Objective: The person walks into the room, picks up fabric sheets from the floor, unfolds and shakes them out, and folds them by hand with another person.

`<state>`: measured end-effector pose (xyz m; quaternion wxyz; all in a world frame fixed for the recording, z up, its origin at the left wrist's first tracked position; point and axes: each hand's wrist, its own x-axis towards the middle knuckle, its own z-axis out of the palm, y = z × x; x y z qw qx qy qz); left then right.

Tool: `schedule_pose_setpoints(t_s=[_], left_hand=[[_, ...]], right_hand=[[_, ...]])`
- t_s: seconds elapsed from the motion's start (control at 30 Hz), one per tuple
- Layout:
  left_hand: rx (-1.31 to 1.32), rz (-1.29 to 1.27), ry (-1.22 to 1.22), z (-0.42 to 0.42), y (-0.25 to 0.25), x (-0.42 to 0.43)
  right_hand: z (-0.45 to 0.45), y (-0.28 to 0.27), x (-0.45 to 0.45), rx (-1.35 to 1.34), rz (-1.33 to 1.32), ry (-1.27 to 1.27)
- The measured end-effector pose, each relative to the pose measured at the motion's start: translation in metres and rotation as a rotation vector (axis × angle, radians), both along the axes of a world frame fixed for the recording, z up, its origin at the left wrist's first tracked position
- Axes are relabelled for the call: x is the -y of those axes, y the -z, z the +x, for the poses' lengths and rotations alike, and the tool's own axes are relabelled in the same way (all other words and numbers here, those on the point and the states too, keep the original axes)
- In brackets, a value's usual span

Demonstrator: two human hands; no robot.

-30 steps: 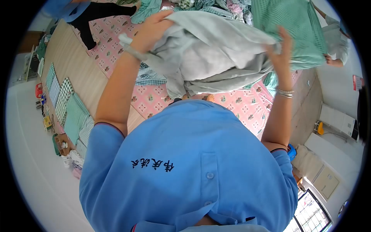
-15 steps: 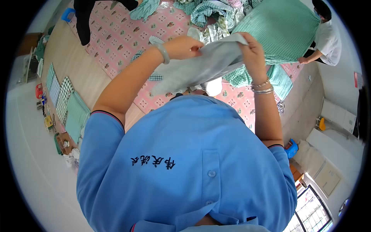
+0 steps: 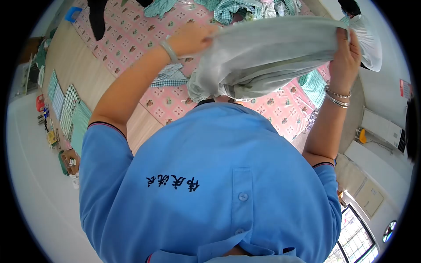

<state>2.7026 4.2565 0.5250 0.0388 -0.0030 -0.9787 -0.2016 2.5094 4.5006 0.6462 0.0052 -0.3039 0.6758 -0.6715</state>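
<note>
A pale grey-green cloth is stretched between my hands in front of my chest, its lower folds bunched and hanging. My left hand, with a pale bangle on the wrist, pinches the cloth's left upper edge; the fingers are somewhat blurred. At the other end my right hand, with bracelets on the wrist, grips the right corner between thumb and fingers. Partly behind the cloth, a small pile of checked fabric lies on the pink patterned floor covering.
Crumpled green and white linens lie heaped at the far side. Folded checked cloths lie in a row at the left. A co-worker in a white top is at the upper right, and a person's dark-clothed leg shows at the upper left.
My hands have moved apart, the right one up and to the right, pulling the cloth wide. The green checked sheet at the co-worker's hands is now mostly out of sight.
</note>
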Motion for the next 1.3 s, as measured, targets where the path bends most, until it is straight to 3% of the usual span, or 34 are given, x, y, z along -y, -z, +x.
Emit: schedule_pose_setpoints(t_s=[0.07, 0.13, 0.2, 0.27, 0.37, 0.4, 0.47, 0.53, 0.57, 0.63, 0.7, 0.73, 0.77, 0.8, 0.87, 0.9, 0.97, 1.0, 1.03, 1.1, 1.13, 1.2, 1.23, 1.3], left_hand=[[-0.074, -0.057, -0.164, -0.001, -0.001, 0.029], [-0.324, 0.053, -0.322, 0.002, -0.008, 0.051], [-0.443, -0.004, -0.491, 0.003, -0.067, 0.067], [-0.735, -0.013, -0.366, 0.0, -0.101, 0.09], [-0.841, 0.06, -0.226, 0.008, -0.152, 0.073], [-0.839, 0.058, -0.225, 0.017, -0.16, 0.064], [-0.021, -0.344, -0.044, 0.033, -0.171, 0.049], [0.076, -0.393, -0.111, 0.042, -0.147, 0.062], [-0.12, -0.204, -0.198, 0.045, -0.132, 0.075], [-0.378, 0.122, -0.399, 0.045, -0.118, 0.073], [-0.347, 0.386, -0.299, 0.032, -0.116, 0.038], [-0.425, 0.346, -0.273, 0.022, -0.101, 0.019], [-0.467, 0.267, -0.067, 0.007, -0.085, 0.003], [-0.359, 0.421, -0.033, 0.001, -0.088, -0.028], [-0.194, 0.11, 0.032, -0.015, -0.088, -0.063], [-0.196, 0.113, 0.03, -0.018, -0.087, -0.066], [-0.167, 0.407, -0.098, -0.021, -0.084, -0.071], [-0.17, 0.409, -0.098, -0.02, -0.07, -0.073], [-0.313, 0.624, -0.111, -0.017, -0.046, -0.075], [-0.183, 0.853, -0.113, -0.001, -0.009, -0.086], [0.092, 0.856, -0.109, 0.01, 0.006, -0.093], [0.156, 0.764, 0.019, 0.023, 0.05, -0.103], [0.159, 0.765, 0.023, 0.03, 0.077, -0.106], [-0.147, 0.616, -0.087, 0.039, 0.126, -0.109]], right_hand=[[-0.006, -0.008, -0.004, 0.001, -0.096, -0.02], [-0.016, -0.014, -0.013, -0.118, -0.108, 0.109], [-0.019, -0.018, -0.022, -0.097, -0.107, 0.095], [-0.022, -0.018, -0.025, -0.126, -0.078, 0.145], [-0.028, -0.026, -0.032, -0.114, -0.108, 0.21], [-0.029, -0.03, -0.035, -0.056, -0.157, 0.266], [-0.039, -0.034, -0.051, -0.05, -0.152, 0.325], [-0.038, -0.038, -0.058, 0.03, -0.269, 0.442], [-0.049, -0.033, -0.067, 0.036, -0.269, 0.433], [-0.074, -0.017, -0.09, -0.099, 0.17, 0.453], [-0.064, -0.008, -0.078, -0.748, 0.774, 0.271], [-0.044, 0.004, -0.061, -0.757, 0.716, 0.099], [-0.012, 0.017, -0.037, -0.761, 0.656, -0.074], [0.029, 0.024, -0.007, -0.72, 0.563, -0.184], [0.074, 0.04, 0.027, -0.483, 0.48, -0.495], [0.072, 0.05, 0.028, -0.485, 0.483, -0.498], [0.064, 0.063, 0.027, 0.045, 0.607, -0.595], [0.065, 0.064, 0.026, 0.043, 0.61, -0.595], [0.068, 0.063, 0.022, 0.115, 0.55, -0.552], [0.073, 0.062, 0.014, 0.187, 0.388, -0.527], [0.073, 0.058, 0.009, 0.188, 0.39, -0.519], [0.073, 0.04, -0.001, 0.041, 0.111, -0.529], [0.073, 0.022, -0.014, 0.119, 0.116, -0.393], [0.061, -0.018, -0.059, 0.174, 0.092, -0.165]])
